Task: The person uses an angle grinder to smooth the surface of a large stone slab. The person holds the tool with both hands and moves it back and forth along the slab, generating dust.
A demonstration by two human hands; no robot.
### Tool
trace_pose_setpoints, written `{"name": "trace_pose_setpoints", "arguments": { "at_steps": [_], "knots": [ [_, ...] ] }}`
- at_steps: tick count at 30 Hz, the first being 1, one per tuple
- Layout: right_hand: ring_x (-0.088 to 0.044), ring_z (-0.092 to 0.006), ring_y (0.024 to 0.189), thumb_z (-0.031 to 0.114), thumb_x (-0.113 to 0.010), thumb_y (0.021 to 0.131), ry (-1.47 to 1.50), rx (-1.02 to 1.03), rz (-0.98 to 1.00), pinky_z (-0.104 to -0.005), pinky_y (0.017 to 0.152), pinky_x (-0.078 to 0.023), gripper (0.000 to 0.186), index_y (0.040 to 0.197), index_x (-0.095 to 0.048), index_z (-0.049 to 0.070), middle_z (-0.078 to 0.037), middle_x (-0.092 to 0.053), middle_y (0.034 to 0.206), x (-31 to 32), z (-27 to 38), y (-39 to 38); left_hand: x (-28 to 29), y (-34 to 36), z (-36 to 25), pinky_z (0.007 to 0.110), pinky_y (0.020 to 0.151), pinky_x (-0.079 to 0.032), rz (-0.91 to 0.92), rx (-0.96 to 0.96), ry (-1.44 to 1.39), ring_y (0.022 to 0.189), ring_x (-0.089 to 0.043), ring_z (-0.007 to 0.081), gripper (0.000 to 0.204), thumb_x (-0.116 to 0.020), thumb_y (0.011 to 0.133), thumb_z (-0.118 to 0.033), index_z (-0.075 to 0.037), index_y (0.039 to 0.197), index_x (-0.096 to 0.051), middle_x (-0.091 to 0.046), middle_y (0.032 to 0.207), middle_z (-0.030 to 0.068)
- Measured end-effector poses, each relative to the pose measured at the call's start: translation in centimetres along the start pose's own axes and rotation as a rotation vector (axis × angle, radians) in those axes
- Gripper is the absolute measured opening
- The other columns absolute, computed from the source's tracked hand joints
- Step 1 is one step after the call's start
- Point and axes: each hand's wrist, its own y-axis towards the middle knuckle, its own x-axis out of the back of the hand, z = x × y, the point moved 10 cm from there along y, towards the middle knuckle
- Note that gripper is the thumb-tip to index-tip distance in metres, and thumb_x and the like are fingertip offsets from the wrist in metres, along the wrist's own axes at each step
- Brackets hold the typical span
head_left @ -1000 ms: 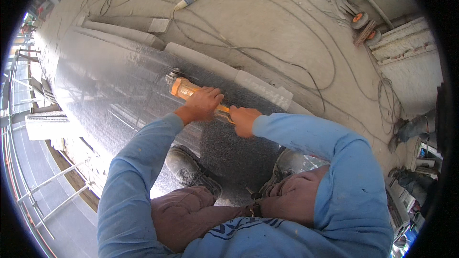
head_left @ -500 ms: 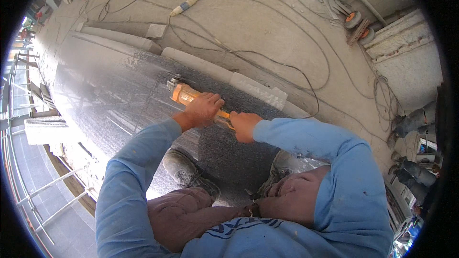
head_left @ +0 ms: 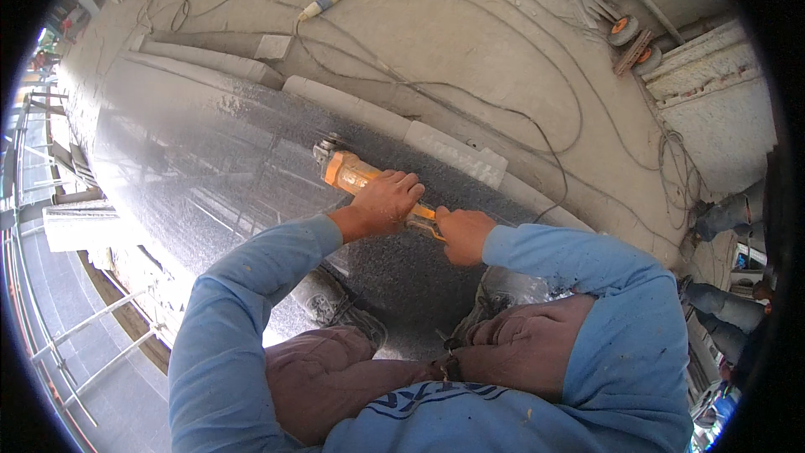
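Both of my hands grip an orange angle grinder [head_left: 353, 173] that points up and to the left. My left hand [head_left: 385, 203] is closed around the middle of its body, just behind the orange housing. Farther back, my right hand [head_left: 465, 233] is wrapped around the rear handle. The grinder's metal head [head_left: 329, 148] is at the surface of a dark, speckled stone slab [head_left: 251, 164]; I cannot tell whether the disc touches it. Pale dust hazes the slab's left part.
Pale stone blocks [head_left: 349, 106] line the slab's far edge. Cables [head_left: 470, 88] and a cable connector [head_left: 324, 3] lie on the dusty floor. My shoes [head_left: 323, 298] rest on the slab. Metal rails [head_left: 101, 319] run at the left; other people's legs [head_left: 728, 309] show at the right.
Both hands have moved the grinder to the right and slightly toward me along the slab. Their grips look the same.
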Motion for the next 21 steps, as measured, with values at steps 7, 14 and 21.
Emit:
{"name": "trace_pose_setpoints", "arguments": {
  "at_steps": [7, 14, 21],
  "knots": [
    [-0.071, -0.042, 0.094, 0.005, -0.065, 0.082, 0.003, 0.029, -0.025, -0.0503, 0.081, -0.056, 0.036, 0.114, -0.05, -0.004, -0.027, -0.07, 0.1, -0.2, 0.1, 1.7, -1.0, -0.5, 1.6, 0.044, 0.089, -0.051, -0.017, 0.023, 0.015, 0.098, -0.062, 0.0334, 0.057, -0.081, 0.06, -0.011, -0.002, 0.112, -0.058, -0.059, 0.103, 0.0135],
    [-0.071, -0.0418, 0.093, 0.006, -0.064, 0.084, 0.012, 0.05, -0.005, -0.0498, 0.081, -0.057, 0.037, 0.116, -0.049, -0.005, -0.027, -0.07, 0.099, -0.1, 0.5, 3.0, -1.5, -0.9, 2.9, 0.044, 0.092, -0.05, 0.028, 0.038, 0.037, 0.103, -0.061, 0.0329, 0.059, -0.082, 0.06, -0.014, -0.002, 0.112, -0.058, -0.058, 0.106, 0.013],
    [-0.072, -0.0409, 0.093, 0.005, -0.064, 0.084, -0.006, 0.1, -0.035, -0.0485, 0.079, -0.058, 0.037, 0.117, -0.049, -0.006, -0.027, -0.07, 0.099, -0.3, 0.5, 5.0, -1.0, -1.2, 4.1, 0.044, 0.092, -0.051, 0.005, 0.054, 0.043, 0.102, -0.061, 0.0333, 0.064, -0.085, 0.057, -0.016, -0.003, 0.113, -0.058, -0.058, 0.105, 0.013]
  ]
}}
